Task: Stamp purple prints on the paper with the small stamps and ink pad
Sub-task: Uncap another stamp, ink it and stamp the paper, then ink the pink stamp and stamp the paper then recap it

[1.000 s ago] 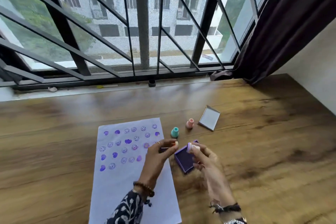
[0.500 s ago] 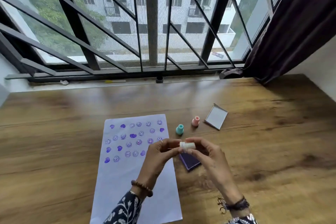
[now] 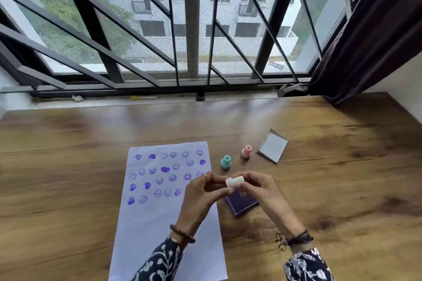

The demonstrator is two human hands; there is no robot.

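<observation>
A white sheet of paper [image 3: 159, 223] lies on the wooden table, its upper half covered with rows of purple smiley and heart prints. My left hand [image 3: 201, 194] and my right hand [image 3: 262, 191] meet above the paper's right edge, both pinching a small white stamp [image 3: 234, 181] held sideways. Right below it the open purple ink pad [image 3: 242, 203] rests on the table, partly hidden by my right hand. A teal stamp [image 3: 225, 162] and a pink stamp [image 3: 246, 151] stand upright beyond my hands.
The ink pad's lid [image 3: 272, 149] lies open side up at the right of the pink stamp. The wooden table [image 3: 342, 178] runs back to a barred window [image 3: 191, 29]. A dark curtain [image 3: 365, 41] hangs at the far right corner.
My right hand lifted the white stamp off the ink pad and my left hand came over to grip it too. The camera view tilted down and shifted slightly.
</observation>
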